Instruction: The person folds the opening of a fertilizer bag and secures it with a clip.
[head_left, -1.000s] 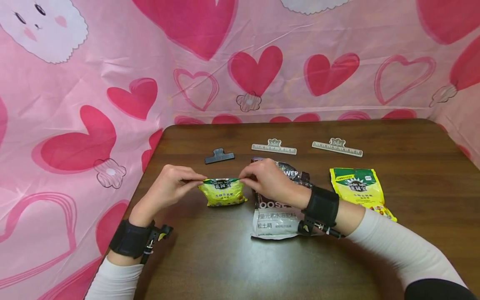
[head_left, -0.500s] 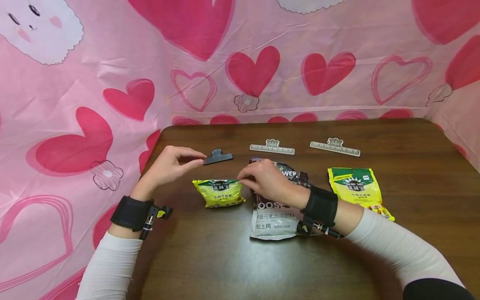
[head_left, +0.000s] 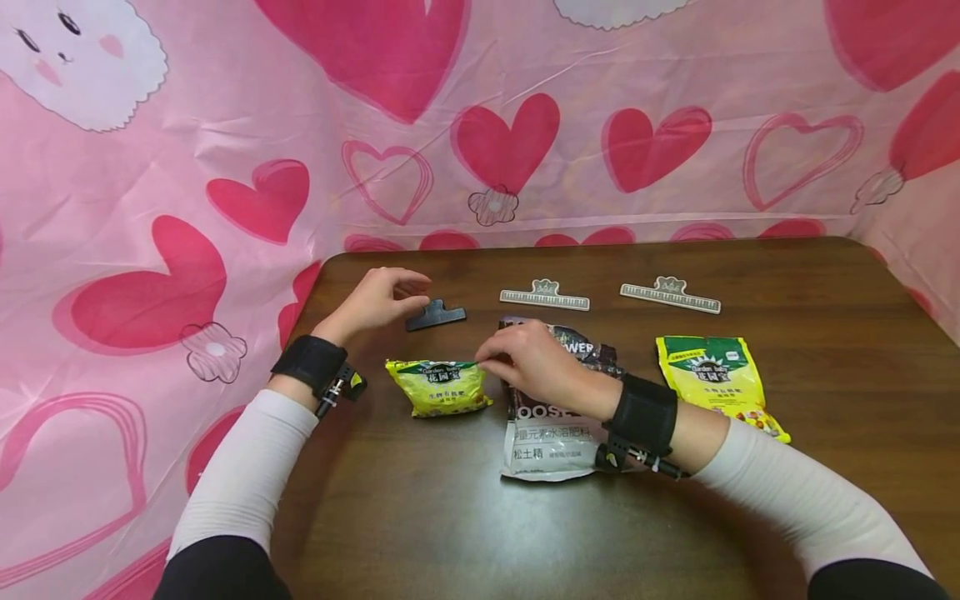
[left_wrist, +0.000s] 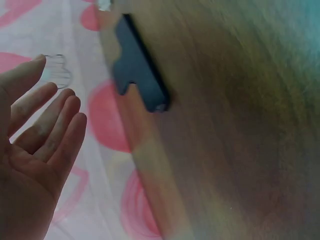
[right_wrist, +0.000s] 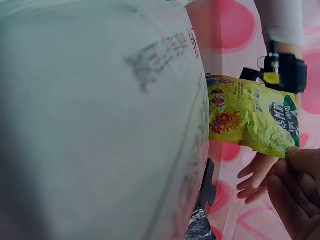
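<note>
A small yellow-green bag (head_left: 438, 387) lies on the dark wooden table (head_left: 810, 275). My right hand (head_left: 517, 360) pinches the folded top right corner of the small bag (right_wrist: 255, 117). My left hand (head_left: 386, 296) hovers open just left of a dark grey clip (head_left: 436, 315), fingers spread and holding nothing. In the left wrist view the clip (left_wrist: 140, 65) lies close to the table's edge, beyond my straight fingers (left_wrist: 50, 120). The right wrist view shows the dark clip (right_wrist: 208, 186) past the bag.
A brown and white bag (head_left: 555, 425) lies under my right forearm. A second yellow-green bag (head_left: 716, 379) lies to the right. Two pale ruler-like clips (head_left: 544, 296) (head_left: 670, 295) lie at the back. A pink heart-print cloth (head_left: 225, 167) surrounds the table.
My left hand let go of the small bag's top left corner and moved back and left to beside the dark clip. The right hand kept its pinch on the bag.
</note>
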